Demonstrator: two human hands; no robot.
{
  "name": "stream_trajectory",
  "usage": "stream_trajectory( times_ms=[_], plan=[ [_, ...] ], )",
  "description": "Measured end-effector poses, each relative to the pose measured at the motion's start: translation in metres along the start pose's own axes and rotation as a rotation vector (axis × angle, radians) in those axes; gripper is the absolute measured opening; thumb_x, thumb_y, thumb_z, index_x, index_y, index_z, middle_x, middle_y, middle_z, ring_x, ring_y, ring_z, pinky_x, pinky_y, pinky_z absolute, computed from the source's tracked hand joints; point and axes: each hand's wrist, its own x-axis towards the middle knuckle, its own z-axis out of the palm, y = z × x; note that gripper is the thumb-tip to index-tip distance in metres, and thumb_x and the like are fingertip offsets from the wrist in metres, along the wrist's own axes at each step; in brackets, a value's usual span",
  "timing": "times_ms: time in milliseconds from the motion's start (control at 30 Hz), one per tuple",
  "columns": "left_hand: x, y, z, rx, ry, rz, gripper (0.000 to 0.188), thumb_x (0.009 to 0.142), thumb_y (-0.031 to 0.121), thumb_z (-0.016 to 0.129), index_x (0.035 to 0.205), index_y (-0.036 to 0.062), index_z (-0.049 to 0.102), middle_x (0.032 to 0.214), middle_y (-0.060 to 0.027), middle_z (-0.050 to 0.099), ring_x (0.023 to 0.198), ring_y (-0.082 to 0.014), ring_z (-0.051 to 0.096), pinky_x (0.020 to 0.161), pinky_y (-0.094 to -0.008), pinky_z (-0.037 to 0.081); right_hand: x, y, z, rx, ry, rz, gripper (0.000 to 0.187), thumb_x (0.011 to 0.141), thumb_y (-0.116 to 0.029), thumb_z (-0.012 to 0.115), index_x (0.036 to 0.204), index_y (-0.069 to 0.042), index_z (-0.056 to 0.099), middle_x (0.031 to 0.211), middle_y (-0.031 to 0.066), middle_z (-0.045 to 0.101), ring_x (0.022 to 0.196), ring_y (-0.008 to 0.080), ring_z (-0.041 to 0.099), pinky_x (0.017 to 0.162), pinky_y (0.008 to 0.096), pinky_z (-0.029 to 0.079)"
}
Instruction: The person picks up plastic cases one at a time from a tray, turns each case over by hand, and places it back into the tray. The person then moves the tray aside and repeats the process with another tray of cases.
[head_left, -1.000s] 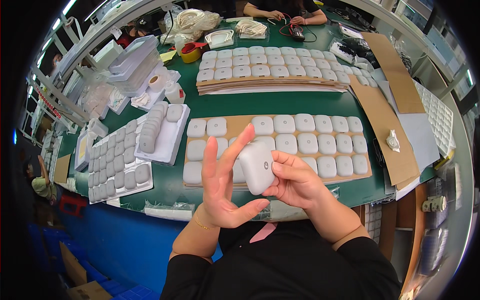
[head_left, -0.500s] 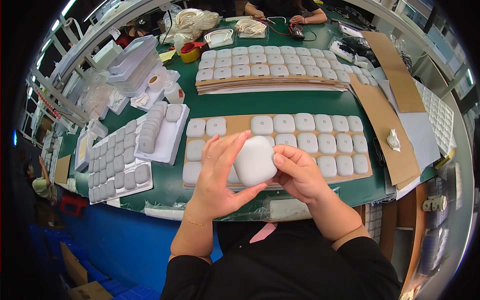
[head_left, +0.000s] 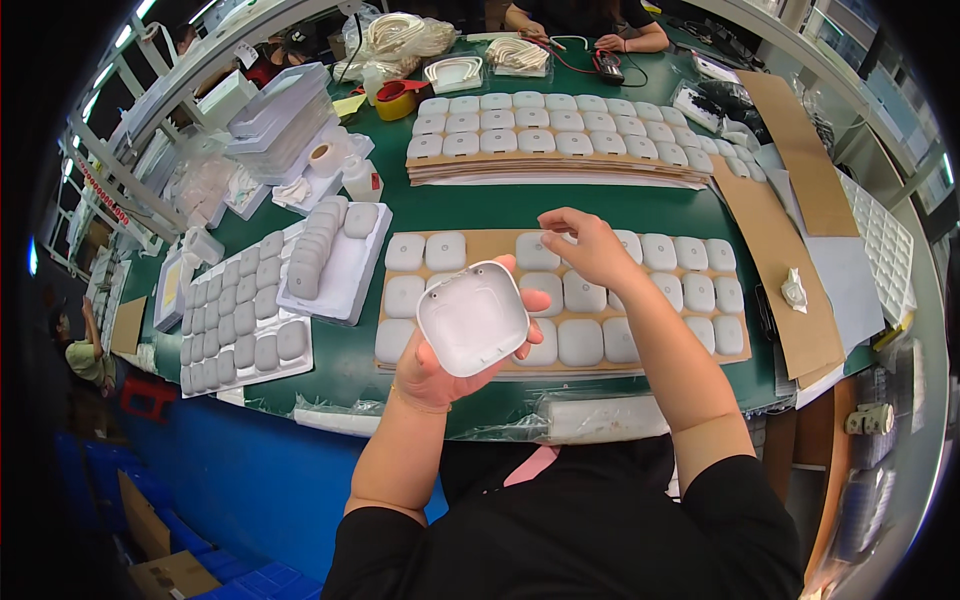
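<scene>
A white rounded-square plastic housing shell point(head_left: 473, 322) lies tilted in my left hand point(head_left: 427, 378), its hollow inner side facing up. My left fingers wrap round it from behind, and their tips show at its right edge. My right hand point(head_left: 597, 252) is stretched out over the rows of similar white housings point(head_left: 583, 342) on a brown cardboard sheet point(head_left: 492, 243). Its fingers are bent, slightly apart from the thumb, with nothing seen between them. They hover at a housing in the far row point(head_left: 538, 253); whether they touch it I cannot tell.
A second stack of cardboard point(head_left: 560, 172) bearing housings stands farther back. To the left are a tray of grey housings point(head_left: 235, 320) and a white foam tray point(head_left: 340, 290). Loose cardboard point(head_left: 800, 180) lies at right. Across the green table point(head_left: 470, 205), another person's hands point(head_left: 612, 43) work near a meter.
The shell has been turned from its smooth outer face to its hollow side, now in my left hand alone. My right hand has let go and moved away over the housings.
</scene>
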Motion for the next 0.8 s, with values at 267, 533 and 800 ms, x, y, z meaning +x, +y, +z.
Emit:
stream_trajectory(
  times_ms=[267, 533, 800],
  plan=[
    [0.007, -0.016, -0.003, -0.320, -0.250, 0.022, 0.104, 0.071, 0.069, 0.060, 0.142, 0.0044, 0.019, 0.132, -0.0252, 0.042, 0.105, -0.0355, 0.056, 0.086, -0.0440, 0.044, 0.034, 0.030, 0.012, -0.675, -0.275, -0.009, 0.058, 0.074, -0.024, 0.070, 0.126, -0.007, 0.050, 0.111, 0.0170, 0.062, 0.102, 0.0292, 0.059, 0.090, 0.0376, 0.045],
    [0.006, -0.011, -0.003, -0.363, -0.193, 0.024, 0.099, 0.074, 0.068, 0.057, 0.140, 0.0035, 0.024, 0.132, -0.0276, 0.041, 0.106, -0.0352, 0.056, 0.085, -0.0400, 0.046, 0.037, 0.025, 0.014, -0.735, -0.348, -0.061, 0.063, 0.071, -0.027, 0.072, 0.127, -0.009, 0.049, 0.111, 0.0136, 0.061, 0.106, 0.0285, 0.056, 0.105, 0.0457, 0.030],
    [0.031, 0.022, -0.039, 0.348, -0.002, -0.077, 0.079, 0.078, 0.050, 0.067, 0.138, 0.0090, 0.035, 0.133, -0.0209, 0.044, 0.109, -0.0300, 0.054, 0.089, -0.0385, 0.042, 0.033, 0.028, 0.019, -0.712, -0.227, -0.193, 0.058, 0.069, -0.018, 0.074, 0.121, -0.007, 0.053, 0.106, 0.0145, 0.061, 0.101, 0.0301, 0.057, 0.095, 0.0410, 0.041]
  ],
)
